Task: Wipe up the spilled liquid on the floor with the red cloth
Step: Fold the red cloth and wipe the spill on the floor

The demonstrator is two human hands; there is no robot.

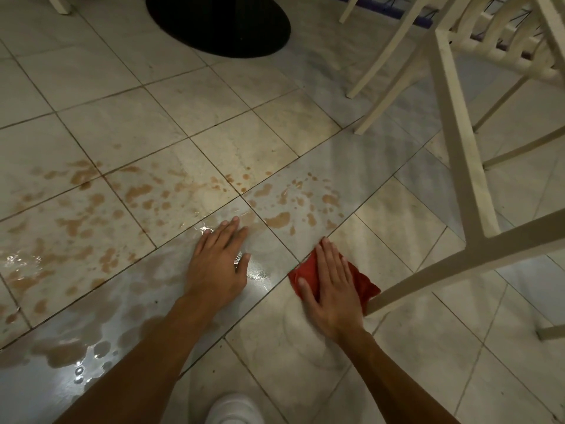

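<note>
Head view: right hand [331,289] flat on red cloth [365,284], left hand [218,264] flat on floor [122,117]

We see the left hand [218,261] pressed flat on the floor [412,356], at the near right edge of the spilled liquid [107,215], which spreads from there across the tiles to the left and farther away. Just to its right, our right hand [330,289] lies flat on the cloth [363,281], which rests on the floor touching a leg of the chair [458,148] that stands to the right. Beyond the spill sits the table base [220,22], and a shoe [234,408] is at the near edge between our forearms.
</note>
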